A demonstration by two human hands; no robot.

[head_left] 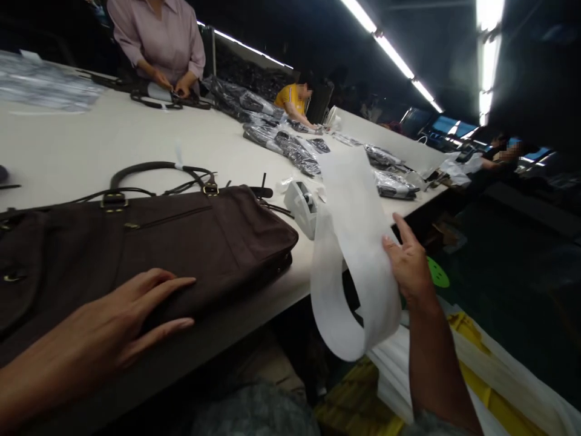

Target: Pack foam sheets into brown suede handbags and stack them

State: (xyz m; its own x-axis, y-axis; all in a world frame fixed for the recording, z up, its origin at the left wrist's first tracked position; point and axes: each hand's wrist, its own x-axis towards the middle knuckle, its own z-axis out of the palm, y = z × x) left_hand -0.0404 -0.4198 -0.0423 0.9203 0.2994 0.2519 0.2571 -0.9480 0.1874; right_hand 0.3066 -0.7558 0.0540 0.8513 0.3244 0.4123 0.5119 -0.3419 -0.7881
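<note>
A dark brown fabric handbag (149,242) with brass buckles and a dark handle lies flat on the white table (118,136) near its front edge. My left hand (113,321) rests on the bag's lower edge, fingers stretched out and flat. My right hand (408,266) is off the table's edge to the right and grips a long sheet of white foam wrap (354,254) that curls in a loop below it. The fingers are pressed against the sheet's right edge.
A white tape dispenser (302,206) stands just right of the bag. Several plastic-wrapped dark items (299,154) lie farther along the table. A person in a mauve shirt (158,39) works at the far side, others farther back. Stacked white sheets (490,375) lie below right.
</note>
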